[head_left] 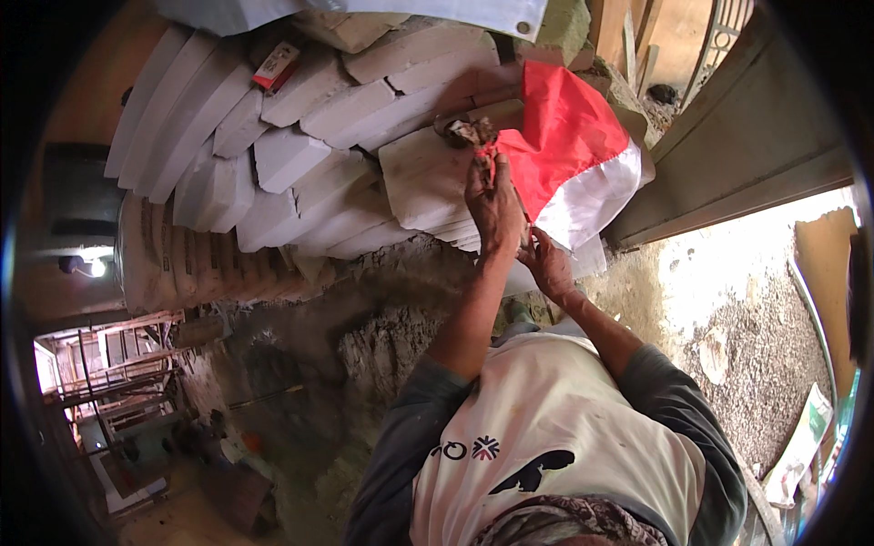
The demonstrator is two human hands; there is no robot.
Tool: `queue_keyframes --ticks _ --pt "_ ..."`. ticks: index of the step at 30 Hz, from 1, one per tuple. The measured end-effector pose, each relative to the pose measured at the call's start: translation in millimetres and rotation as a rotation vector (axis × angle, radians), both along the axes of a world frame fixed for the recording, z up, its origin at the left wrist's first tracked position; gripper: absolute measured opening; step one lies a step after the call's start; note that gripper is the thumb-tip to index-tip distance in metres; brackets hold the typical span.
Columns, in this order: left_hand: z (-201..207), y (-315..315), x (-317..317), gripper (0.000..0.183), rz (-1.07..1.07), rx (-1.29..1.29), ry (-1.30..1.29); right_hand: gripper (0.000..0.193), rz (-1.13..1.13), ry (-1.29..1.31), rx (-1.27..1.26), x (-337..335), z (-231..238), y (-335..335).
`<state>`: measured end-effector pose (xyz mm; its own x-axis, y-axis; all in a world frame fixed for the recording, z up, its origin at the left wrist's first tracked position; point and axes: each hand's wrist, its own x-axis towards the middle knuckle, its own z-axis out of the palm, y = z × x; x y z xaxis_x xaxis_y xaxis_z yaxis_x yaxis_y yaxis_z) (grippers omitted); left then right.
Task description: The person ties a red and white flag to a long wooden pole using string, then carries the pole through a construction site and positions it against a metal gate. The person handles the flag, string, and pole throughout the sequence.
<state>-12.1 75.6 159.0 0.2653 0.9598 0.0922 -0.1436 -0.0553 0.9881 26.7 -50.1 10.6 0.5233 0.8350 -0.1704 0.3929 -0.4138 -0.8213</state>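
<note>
A red and white cloth flag (572, 132) is spread over the right end of a stack of pale blocks (423, 177). My left hand (494, 207) is closed around the flag's near-left edge, with a gathered bit of red cloth or cord showing at its fingertips. Just beyond those fingers is a crumpled brownish bundle (472, 134); whether it is tied to the flag I cannot make out. Lower down the same edge, my right hand (548, 264) pinches with its fingertips where the red meets the white. A thin stick may run along this edge, mostly covered by my hands.
On the blocks lies a small red and white packet (275, 68). A white sheet with an eyelet (437, 11) hangs in at the top. Stacked brown sacks (196, 259) stand left, near a lit bulb (96, 267). A large brown panel (756, 136) and gravel (765, 346) are at right.
</note>
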Motion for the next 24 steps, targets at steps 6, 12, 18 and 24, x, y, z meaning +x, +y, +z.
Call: queue_keyframes --ticks 6,12,18,24 --pt "-11 10 -16 0.033 -0.142 0.197 0.079 0.046 -0.001 -0.041 0.025 6 8 2" --pt "-116 9 -61 0.064 -0.463 -0.253 0.183 0.045 0.028 0.022 0.102 10 17 -2" --pt "-174 -9 -62 0.041 -0.627 -0.324 -0.102 0.045 0.114 0.07 0.011 7 5 -12" --pt "-138 -20 -40 0.036 -0.592 -0.426 -0.008 0.048 0.127 0.12 0.0 19 5 -25"
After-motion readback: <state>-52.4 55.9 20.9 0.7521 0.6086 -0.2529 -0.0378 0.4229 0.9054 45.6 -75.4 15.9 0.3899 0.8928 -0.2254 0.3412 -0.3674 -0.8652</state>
